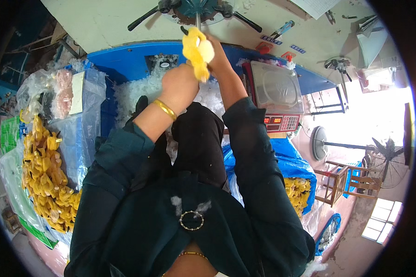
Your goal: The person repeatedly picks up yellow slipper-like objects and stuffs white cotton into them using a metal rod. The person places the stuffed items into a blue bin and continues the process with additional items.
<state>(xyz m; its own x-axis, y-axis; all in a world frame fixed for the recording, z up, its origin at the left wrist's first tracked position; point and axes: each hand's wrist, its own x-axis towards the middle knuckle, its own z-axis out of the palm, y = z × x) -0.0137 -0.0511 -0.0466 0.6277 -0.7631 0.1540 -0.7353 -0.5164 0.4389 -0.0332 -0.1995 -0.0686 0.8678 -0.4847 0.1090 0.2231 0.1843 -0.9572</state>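
Observation:
A small yellow plush toy point(193, 48) with a dark pointed tip and a pale patch is held up at the thin metal tube point(198, 21) of a machine. My right hand point(219, 57) grips the toy from its right side, with most of its fingers hidden behind it. My left hand point(180, 85), below a gold bangle, is closed in a fist against the toy's lower left end. Its fingertips are turned away from view. Whether the tube's end sits inside the toy, I cannot tell.
White fibre stuffing point(129, 94) fills the blue bin below my hands. Bags of yellow plush pieces point(46, 171) lie at left; more plush pieces point(296, 194) are at lower right. A red digital scale point(279, 122) stands at right. Black machine handles point(238, 21) stick out above; pliers point(282, 30) lie beyond.

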